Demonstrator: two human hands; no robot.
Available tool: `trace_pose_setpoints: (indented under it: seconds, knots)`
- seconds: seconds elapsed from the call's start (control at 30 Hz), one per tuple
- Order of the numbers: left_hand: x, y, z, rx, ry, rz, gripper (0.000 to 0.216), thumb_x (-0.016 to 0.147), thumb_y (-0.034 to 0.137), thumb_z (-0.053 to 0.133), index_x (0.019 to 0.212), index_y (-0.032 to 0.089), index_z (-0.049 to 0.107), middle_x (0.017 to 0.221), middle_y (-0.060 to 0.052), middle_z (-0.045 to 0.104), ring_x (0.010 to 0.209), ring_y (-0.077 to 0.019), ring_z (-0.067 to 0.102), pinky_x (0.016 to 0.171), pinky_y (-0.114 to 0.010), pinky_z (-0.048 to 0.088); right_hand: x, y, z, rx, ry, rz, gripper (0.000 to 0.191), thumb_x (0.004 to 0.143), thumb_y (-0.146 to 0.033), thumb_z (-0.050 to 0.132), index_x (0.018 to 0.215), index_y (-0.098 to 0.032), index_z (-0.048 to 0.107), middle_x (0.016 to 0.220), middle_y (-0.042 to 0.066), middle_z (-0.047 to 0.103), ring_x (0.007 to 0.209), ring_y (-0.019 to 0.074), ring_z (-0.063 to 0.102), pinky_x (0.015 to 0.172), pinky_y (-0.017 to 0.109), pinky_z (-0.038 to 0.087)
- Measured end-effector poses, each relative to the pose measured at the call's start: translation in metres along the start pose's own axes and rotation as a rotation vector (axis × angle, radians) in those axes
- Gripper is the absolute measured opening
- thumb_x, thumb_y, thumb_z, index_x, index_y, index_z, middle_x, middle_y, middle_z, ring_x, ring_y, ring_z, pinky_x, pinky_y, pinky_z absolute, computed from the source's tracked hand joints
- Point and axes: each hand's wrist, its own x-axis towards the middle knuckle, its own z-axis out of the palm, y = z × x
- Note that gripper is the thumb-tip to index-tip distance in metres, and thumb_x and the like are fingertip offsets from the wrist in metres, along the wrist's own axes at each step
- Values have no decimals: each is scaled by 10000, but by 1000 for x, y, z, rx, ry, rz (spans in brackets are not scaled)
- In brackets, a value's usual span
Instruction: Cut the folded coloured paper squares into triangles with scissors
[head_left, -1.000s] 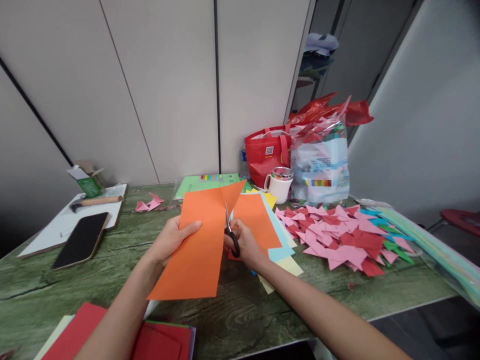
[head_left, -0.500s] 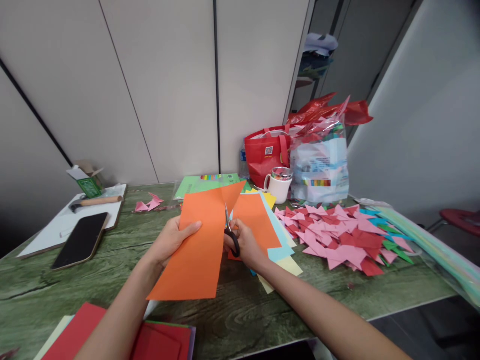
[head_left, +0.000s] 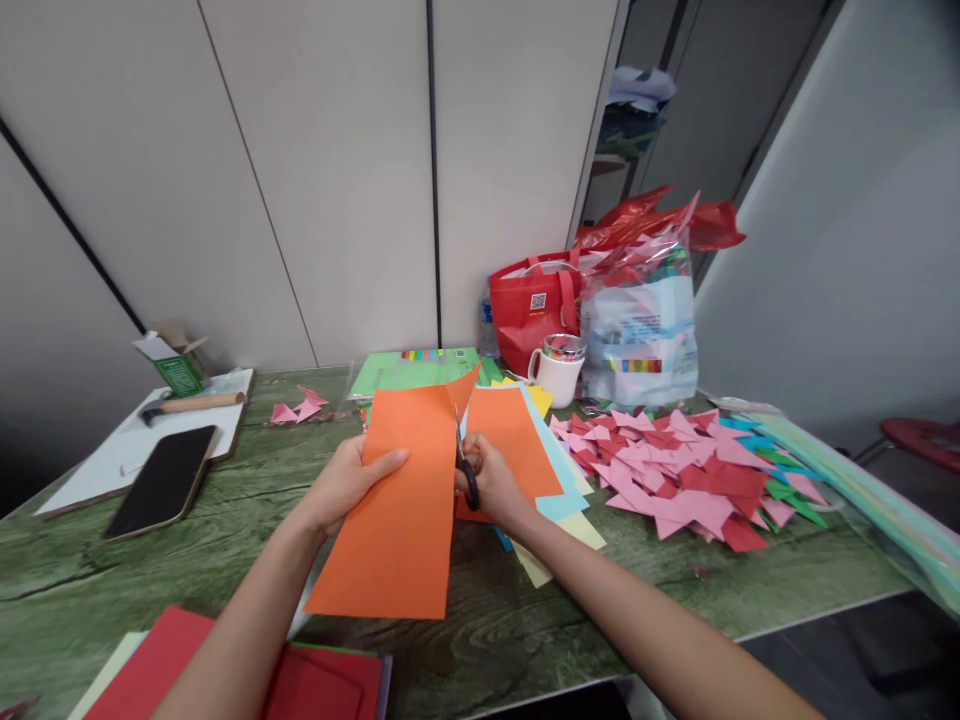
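Note:
An orange sheet of paper (head_left: pixel 397 545) is held up above the table by my left hand (head_left: pixel 346 480), its thumb on the near face and its fingers behind. My right hand (head_left: pixel 491 478) is closed on black-handled scissors (head_left: pixel 470 482) at the sheet's right side. The blades stand upright against the paper, where a cut from the top edge splits off a narrow flap (head_left: pixel 463 390) that bends to the right. Behind my right hand lies another orange sheet (head_left: pixel 517 440) on light blue and pale yellow sheets (head_left: pixel 574 535).
Pink and red paper cut-outs (head_left: pixel 675 475) are heaped on the right. A white mug (head_left: pixel 556 375), a red bag (head_left: pixel 532 315) and a plastic bag (head_left: pixel 637 330) stand behind. Left are a phone (head_left: pixel 161 480), hammer (head_left: pixel 195 403) and small box (head_left: pixel 176 365); red sheets (head_left: pixel 322 685) lie in front.
The orange sheet has shifted slightly right and down with my left hand. The scissors have turned a little, and the flap looks narrower and closer to the sheet.

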Motion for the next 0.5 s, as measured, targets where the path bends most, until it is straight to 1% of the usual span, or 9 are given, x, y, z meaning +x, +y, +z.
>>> trace_pose_setpoints:
  seconds: [0.13,0.27,0.5]
  knots:
    - [-1,2,-2,-10,-11,12,261,651,349,644,804,148,575,620,-14,655,489,-136,587,433,-215,455,-1,-4,2,1,-9,25,395,496,-141,623,691,-211,287,460,-131,454,369,38,376,403,156,257]
    - [-1,2,-2,-23,-15,16,249,653,339,645,803,153,575,658,-17,668,506,-138,596,448,-220,463,-2,-7,5,15,6,43,437,484,-177,668,678,-214,278,445,-133,447,365,40,372,395,155,235]
    - [-3,3,-1,-31,-21,18,251,654,337,644,802,147,573,653,-25,672,502,-146,600,462,-233,463,-3,-8,6,-27,19,36,487,459,-258,718,658,-216,275,412,-141,425,362,46,376,400,169,271]
